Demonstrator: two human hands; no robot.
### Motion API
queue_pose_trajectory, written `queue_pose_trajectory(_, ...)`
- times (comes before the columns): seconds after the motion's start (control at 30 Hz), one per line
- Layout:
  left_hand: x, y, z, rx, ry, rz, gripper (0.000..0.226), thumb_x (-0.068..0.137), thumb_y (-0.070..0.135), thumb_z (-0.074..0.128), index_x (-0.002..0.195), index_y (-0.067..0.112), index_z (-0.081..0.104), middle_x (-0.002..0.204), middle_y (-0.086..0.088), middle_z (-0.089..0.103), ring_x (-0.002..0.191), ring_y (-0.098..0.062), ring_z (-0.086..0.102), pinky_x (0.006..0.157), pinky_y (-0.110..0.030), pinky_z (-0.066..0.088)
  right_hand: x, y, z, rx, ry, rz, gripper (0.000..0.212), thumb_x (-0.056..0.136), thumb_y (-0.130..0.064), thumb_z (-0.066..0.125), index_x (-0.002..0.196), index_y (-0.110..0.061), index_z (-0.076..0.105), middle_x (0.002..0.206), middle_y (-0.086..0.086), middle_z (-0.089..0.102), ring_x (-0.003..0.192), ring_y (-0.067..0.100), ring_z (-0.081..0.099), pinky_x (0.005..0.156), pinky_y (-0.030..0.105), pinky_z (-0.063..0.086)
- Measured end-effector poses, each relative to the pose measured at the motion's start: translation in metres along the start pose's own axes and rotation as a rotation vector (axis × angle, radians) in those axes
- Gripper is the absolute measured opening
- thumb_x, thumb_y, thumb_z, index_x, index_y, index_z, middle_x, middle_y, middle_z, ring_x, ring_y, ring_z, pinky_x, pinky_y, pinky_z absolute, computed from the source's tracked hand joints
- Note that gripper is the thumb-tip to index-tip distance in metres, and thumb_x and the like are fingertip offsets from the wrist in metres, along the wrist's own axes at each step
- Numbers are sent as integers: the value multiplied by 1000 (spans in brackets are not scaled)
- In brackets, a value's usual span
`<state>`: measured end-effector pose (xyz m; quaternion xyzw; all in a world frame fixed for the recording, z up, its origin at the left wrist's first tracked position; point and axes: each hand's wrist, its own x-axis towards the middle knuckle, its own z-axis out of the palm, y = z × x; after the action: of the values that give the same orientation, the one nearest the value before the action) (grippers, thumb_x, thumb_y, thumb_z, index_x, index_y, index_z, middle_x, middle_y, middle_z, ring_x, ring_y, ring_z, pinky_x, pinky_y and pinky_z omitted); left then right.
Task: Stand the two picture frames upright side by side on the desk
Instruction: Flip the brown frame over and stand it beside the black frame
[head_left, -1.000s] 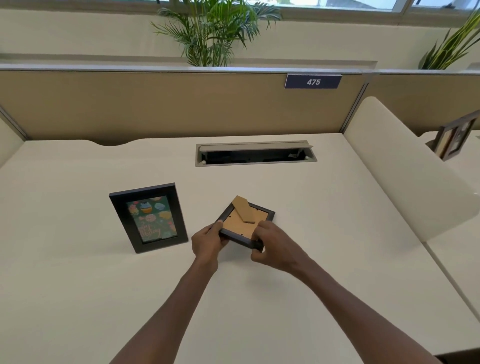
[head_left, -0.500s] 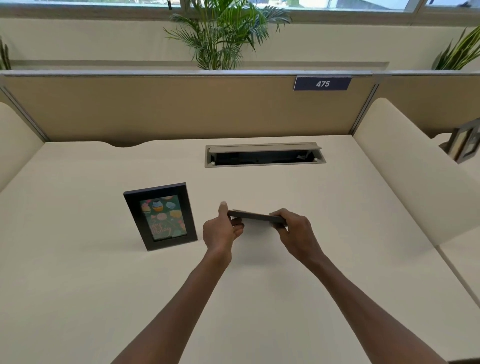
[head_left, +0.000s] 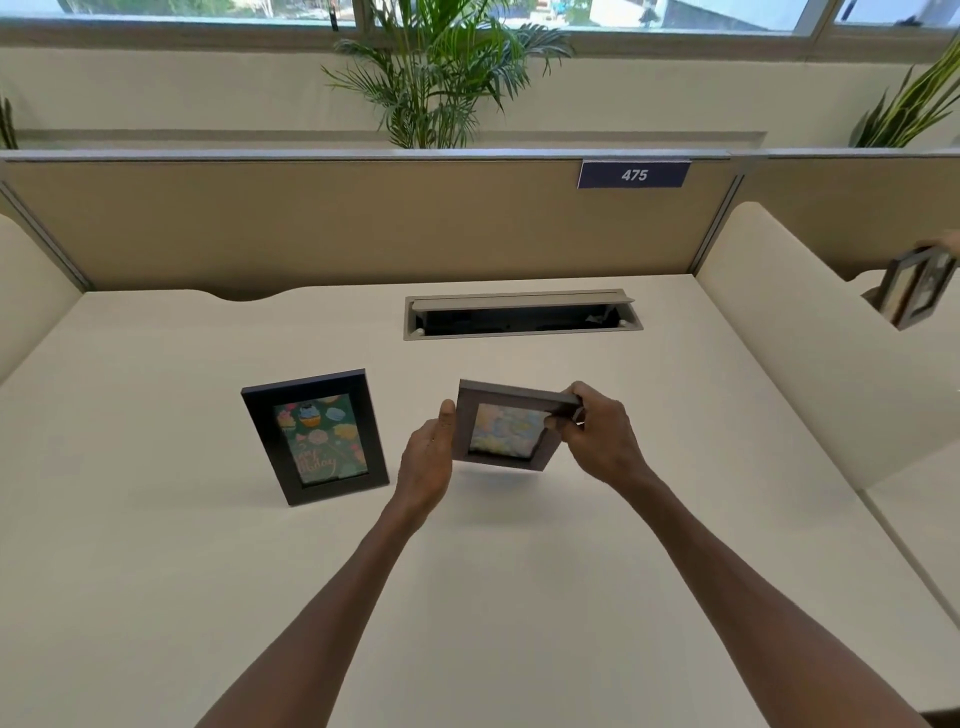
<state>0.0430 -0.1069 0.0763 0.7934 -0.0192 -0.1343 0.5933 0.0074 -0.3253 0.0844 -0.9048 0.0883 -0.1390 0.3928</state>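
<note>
We hold the smaller grey frame (head_left: 506, 426) clear of the bench (head_left: 519, 597), picture side toward us, top edge tipped away and its long axis running left to right; our left hand (head_left: 428, 462) is closed on its left edge, our right hand (head_left: 597, 441) pinches its upper right corner; both hands are equally near. Just to its left the black frame (head_left: 314, 434) already stands upright; we judge the coming move is straight down, setting the grey one on the bare bench beside it, near but apart; its rear stand is hidden from us.
</note>
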Motion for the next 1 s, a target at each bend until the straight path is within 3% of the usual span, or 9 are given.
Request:
queue_pose_trajectory(0.17,8,-6,-9,92,-45,-19,85,82,81,30,110,6,62,111,-14,68,106,-31,62,95,-51,48,14,-3,-11,50,-87,65,19,86,-12,73,94,-11,57,92,9,70,86,31,68,72,53,60)
queue_pose_trajectory(0.3,11,-11,-9,103,-42,-17,67,94,65,33,107,5,60,109,-16,68,106,-33,62,95,-53,49,20,-6,-12,85,-109,105,23,89,-17,72,103,-9,57,103,11,70,95,29,68,75,52,61)
queue_pose_trajectory(0.47,14,-15,-10,118,-105,9,70,97,61,27,108,-2,56,110,-23,64,104,-39,59,92,-52,46,23,-12,-11,78,-140,96,25,92,-19,69,110,-10,54,110,10,67,103,29,66,79,50,61)
queue_pose_trajectory(0.53,15,-16,-11,129,-141,10,70,95,63,24,111,6,61,107,-14,68,98,-27,63,83,-37,53,25,-14,-11,70,-156,85,25,92,-20,68,110,-11,54,110,9,67,104,28,66,80,50,61)
queue_pose_trajectory(0.6,14,-16,-12,107,-153,9,64,92,67,23,114,24,65,106,3,69,92,-3,64,68,-9,49,26,-16,-10,67,-168,80,25,92,-20,68,111,-12,53,109,7,67,104,27,65,81,50,61)
queue_pose_trajectory(0.67,14,-14,-13,99,-167,10,64,90,71,22,116,31,64,107,7,69,90,3,64,62,-3,44,27,-17,-9,53,-175,73,24,93,-20,68,111,-12,53,109,7,67,103,26,65,81,49,61)
queue_pose_trajectory(0.83,12,-13,-12,45,-197,-2,57,91,70,24,119,35,58,117,9,66,105,-6,62,81,-12,48,29,-18,-6,78,-198,63,24,94,-17,66,112,-10,53,110,8,65,103,23,63,78,40,60)
queue_pose_trajectory(0.9,12,-13,-10,-35,-201,1,58,94,66,25,128,29,55,125,2,65,115,-14,63,96,-30,53,30,-19,-5,145,-215,66,23,94,-16,65,112,-10,52,109,6,64,103,22,63,73,31,58)
queue_pose_trajectory(1.0,10,-13,-8,-125,-203,-20,57,97,61,25,135,27,50,129,-2,63,116,-16,63,96,-34,54,30,-18,-2,264,-216,74,24,95,-17,64,114,-9,52,111,5,65,104,20,64,71,23,57)
